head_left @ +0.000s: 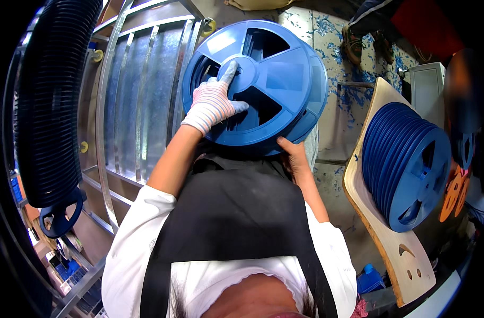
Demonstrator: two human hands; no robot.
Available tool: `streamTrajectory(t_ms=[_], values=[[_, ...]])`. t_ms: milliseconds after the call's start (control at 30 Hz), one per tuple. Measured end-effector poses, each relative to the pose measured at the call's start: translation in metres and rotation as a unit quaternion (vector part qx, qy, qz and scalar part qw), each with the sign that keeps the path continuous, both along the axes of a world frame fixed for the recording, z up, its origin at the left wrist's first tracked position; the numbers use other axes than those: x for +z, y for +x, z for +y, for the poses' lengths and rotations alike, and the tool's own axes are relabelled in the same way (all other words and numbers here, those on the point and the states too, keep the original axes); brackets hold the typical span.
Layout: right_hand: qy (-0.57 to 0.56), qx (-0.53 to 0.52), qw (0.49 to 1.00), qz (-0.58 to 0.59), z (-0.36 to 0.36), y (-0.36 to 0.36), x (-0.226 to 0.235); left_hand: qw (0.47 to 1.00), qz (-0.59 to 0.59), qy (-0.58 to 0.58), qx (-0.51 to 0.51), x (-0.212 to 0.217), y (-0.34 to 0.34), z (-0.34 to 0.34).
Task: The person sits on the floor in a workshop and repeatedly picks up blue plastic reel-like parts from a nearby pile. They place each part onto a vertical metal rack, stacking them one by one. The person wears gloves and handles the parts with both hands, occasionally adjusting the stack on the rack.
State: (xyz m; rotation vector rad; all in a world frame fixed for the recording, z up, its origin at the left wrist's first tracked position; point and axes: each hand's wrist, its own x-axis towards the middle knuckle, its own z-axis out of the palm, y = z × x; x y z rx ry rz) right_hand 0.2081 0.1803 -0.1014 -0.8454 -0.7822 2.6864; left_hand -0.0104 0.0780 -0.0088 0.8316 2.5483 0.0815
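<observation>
A large blue plastic reel [268,79], round with wedge-shaped cut-outs and a smooth hub, sits directly under the left hand [214,103], which wears a striped knit glove. That hand lies flat on the reel's face, fingers spread, forefinger reaching up to the hub. The bare right hand [294,153] cups the reel's lower rim from beneath; its fingers are mostly hidden, probably curled round the edge. Off to the right of that hand, a stack of like blue reels [406,164] leans on a pale wooden chair [396,249]. Left of the gloved hand stands a ribbed metal rack [136,100].
</observation>
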Motion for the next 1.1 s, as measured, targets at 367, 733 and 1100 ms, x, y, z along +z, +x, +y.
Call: streamTrajectory(t_ms=[367,733,1100], values=[[0.0,-0.009,0.998,0.061,0.001,-0.001,-0.005,0.989,-0.075,0.052,0.117,0.0,-0.008,0.008],[0.029,0.063,0.994,0.086,0.003,-0.005,0.007,0.658,-0.436,0.547,0.277,0.033,-0.055,-0.1],[-0.029,0.095,0.991,0.094,-0.012,-0.03,-0.024,0.38,-0.527,0.742,0.162,0.065,-0.014,-0.169]])
